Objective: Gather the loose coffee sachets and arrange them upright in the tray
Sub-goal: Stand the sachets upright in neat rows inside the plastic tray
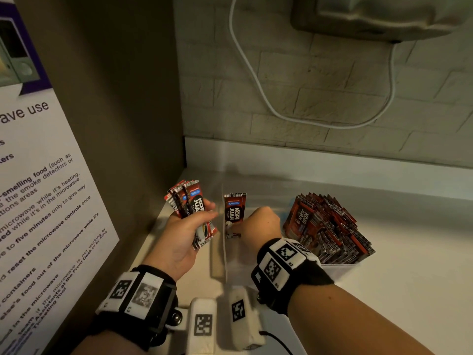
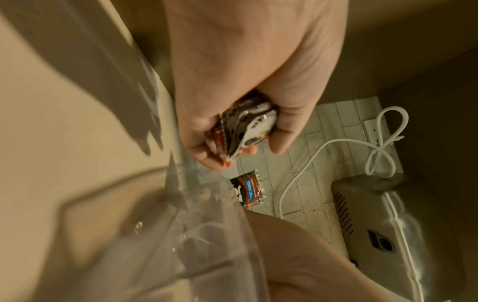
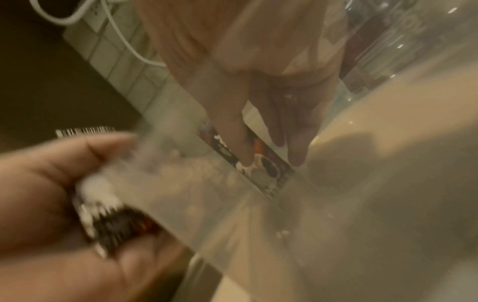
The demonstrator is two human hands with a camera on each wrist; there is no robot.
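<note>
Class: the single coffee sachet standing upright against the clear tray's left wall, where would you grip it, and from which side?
Pinch the single sachet by its free top edge, from above. It stands upright against the tray wall; its lower half is crowded by the right hand.

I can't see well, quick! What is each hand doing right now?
Left hand: grips a bunch of coffee sachets.
Right hand: fingers press one sachet upright inside the clear tray.
</note>
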